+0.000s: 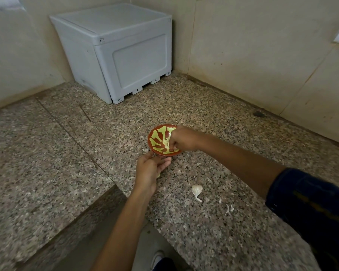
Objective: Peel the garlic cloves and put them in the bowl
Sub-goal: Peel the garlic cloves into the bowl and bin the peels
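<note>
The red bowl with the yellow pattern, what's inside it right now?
Inside the bowl lie a couple of pale peeled garlic cloves near its middle. The right hand reaches over the rim and covers the bowl's right side, so anything under it is hidden.

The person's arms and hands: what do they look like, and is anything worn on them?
The left hand and its forearm are bare, with no sleeve, ring or watch visible. The right hand is also bare, and its forearm is uncovered up to a dark blue sleeve with a small dark button at its edge.
</note>
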